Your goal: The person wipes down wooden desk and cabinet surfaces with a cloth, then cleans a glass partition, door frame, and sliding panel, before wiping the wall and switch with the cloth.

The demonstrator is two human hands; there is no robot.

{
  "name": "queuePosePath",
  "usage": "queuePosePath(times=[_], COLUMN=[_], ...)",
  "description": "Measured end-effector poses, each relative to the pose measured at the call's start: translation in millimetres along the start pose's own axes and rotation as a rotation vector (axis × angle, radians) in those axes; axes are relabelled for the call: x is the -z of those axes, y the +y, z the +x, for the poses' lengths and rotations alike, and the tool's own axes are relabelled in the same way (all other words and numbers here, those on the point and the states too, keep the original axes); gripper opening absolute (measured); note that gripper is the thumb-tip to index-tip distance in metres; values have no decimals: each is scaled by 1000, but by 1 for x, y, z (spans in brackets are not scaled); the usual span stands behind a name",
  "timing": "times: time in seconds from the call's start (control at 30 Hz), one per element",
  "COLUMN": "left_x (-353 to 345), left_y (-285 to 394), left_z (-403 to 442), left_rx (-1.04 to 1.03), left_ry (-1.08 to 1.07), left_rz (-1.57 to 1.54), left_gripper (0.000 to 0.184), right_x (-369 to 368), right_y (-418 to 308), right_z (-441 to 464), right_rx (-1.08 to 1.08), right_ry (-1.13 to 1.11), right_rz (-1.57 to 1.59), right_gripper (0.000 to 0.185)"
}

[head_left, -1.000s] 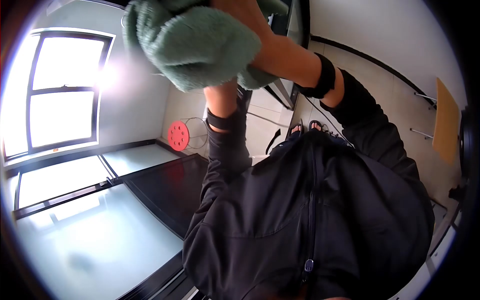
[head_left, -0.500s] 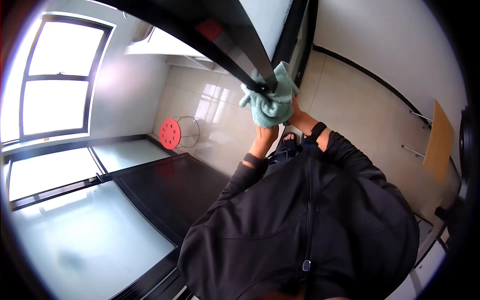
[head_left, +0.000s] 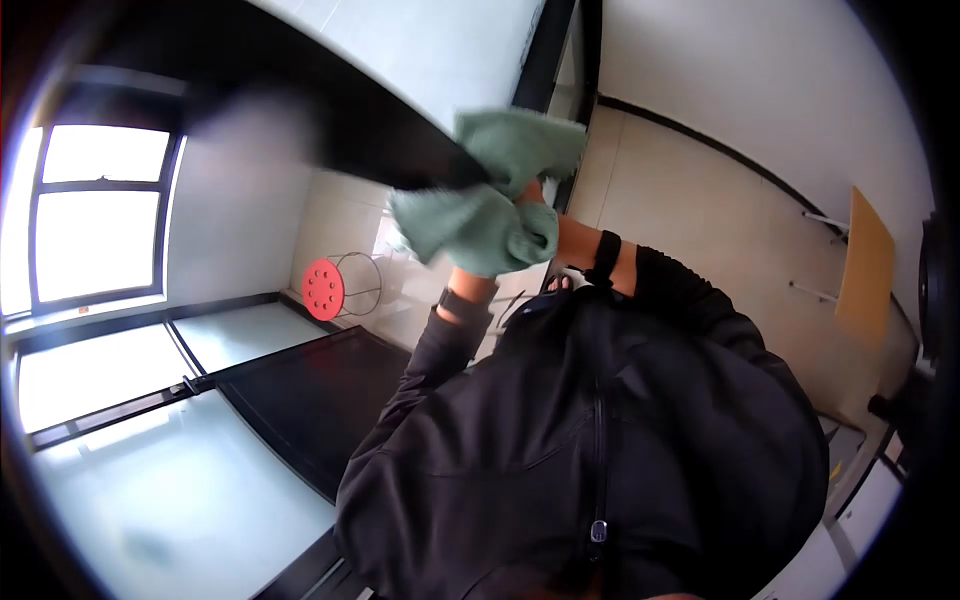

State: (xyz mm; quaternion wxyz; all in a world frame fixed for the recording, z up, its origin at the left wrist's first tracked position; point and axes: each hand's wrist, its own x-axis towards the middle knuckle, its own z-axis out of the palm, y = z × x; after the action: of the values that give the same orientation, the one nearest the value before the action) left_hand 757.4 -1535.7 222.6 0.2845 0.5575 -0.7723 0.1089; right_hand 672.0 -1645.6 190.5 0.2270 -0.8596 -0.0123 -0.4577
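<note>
A green cloth [head_left: 470, 232] is folded around the lower end of a black door edge or frame [head_left: 400, 130], with flaps on both sides. My right hand [head_left: 533, 192] grips the cloth at its right side, its fingers mostly covered by the folds. From below, my left hand [head_left: 472, 285] holds the cloth's left part against the black piece. Its fingers are hidden under the cloth, and only the wrist side shows. Motion blurs the cloth's edges.
A red round stool [head_left: 323, 289] stands on the tiled floor at left, near a window [head_left: 95, 245]. Frosted glass panels in black frames [head_left: 180, 480] lie at lower left. A wooden folding seat [head_left: 866, 265] is mounted on the right wall.
Both hands and the cloth have shifted left and closer to me. The black piece has swung left and looks broader, and the cloth's flaps are spread wider.
</note>
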Motion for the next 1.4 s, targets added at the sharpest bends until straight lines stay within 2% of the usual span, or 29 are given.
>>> queuePosePath(times=[0.07,0.13,0.17,0.2,0.23,0.27,0.3,0.37,0.4,0.43,0.47,0.5,0.57,0.6,0.63,0.7,0.77,0.8,0.83,0.87,0.93,0.97,1.0,1.1,1.13,1.23,1.3,1.33,1.4], left_x=[-9,-12,-23,-33,-31,-23,-24,-41,-61,-82,-92,-99,-120,-122,-124,-106,-85,-81,-77,-74,-75,-77,-82,-110,-121,-120,-125,-125,-150], left_y=[9,30,41,52,66,73,68,47,29,10,-4,-16,-39,-42,-50,-45,-35,-16,-2,11,38,51,57,44,36,16,6,-7,-48], left_z=[-1,-1,2,5,26,45,63,100,115,132,159,184,221,231,231,211,163,140,123,109,81,69,52,25,34,72,129,163,199], left_rx=[17,336,536,734,813,493,509,535,569,599,595,585,532,592,620,836,836,852,847,898,1020,1074,1107,1213,1251,1281,1150,1031,782], left_ry=[-63,-118,-76,-9,162,-134,-126,84,31,-23,58,142,200,329,350,280,73,36,5,20,68,117,50,95,569,667,98,60,-37], left_rz=[-24,-175,-257,-342,-328,425,446,146,93,39,3,-35,147,9,11,-44,235,394,552,595,684,737,753,580,90,-269,338,408,477], left_gripper=[51,51,46,42,34,37,37,41,43,45,47,50,54,54,53,43,37,36,35,39,47,52,56,62,60,65,57,53,49], right_x=[3,-6,-15,-22,-28,-32,-36,-24,-14,14,45,74,91,101,115,123,103,97,83,83,66,70,68,57,58,79,111,114,128], right_y=[48,90,103,110,118,131,144,186,204,217,225,234,263,257,250,217,197,181,170,152,118,101,91,103,111,142,196,223,287], right_z=[-35,-47,-48,-46,-44,-39,-33,-23,-19,-2,19,41,62,69,78,87,76,64,52,53,39,42,42,34,36,53,74,75,87], right_rx=[128,226,259,247,234,231,228,-223,-482,-404,-337,99,31,-134,131,-16,-71,-46,14,72,174,213,210,241,276,153,-1,-24,-83], right_ry=[-142,-217,-223,-241,-259,-279,-300,-391,-370,-293,-212,-91,-209,-181,-65,-127,-105,-168,-162,-335,-321,-303,-303,-298,-304,-371,-415,-314,-254], right_rz=[27,86,127,200,274,340,406,729,918,808,688,212,-35,165,-140,-132,-198,-241,-154,-81,174,185,197,187,179,67,52,-96,-233], right_gripper=[33,31,30,30,30,31,31,33,33,34,34,37,41,45,44,42,45,46,42,37,36,36,38,39,39,40,45,50,52])
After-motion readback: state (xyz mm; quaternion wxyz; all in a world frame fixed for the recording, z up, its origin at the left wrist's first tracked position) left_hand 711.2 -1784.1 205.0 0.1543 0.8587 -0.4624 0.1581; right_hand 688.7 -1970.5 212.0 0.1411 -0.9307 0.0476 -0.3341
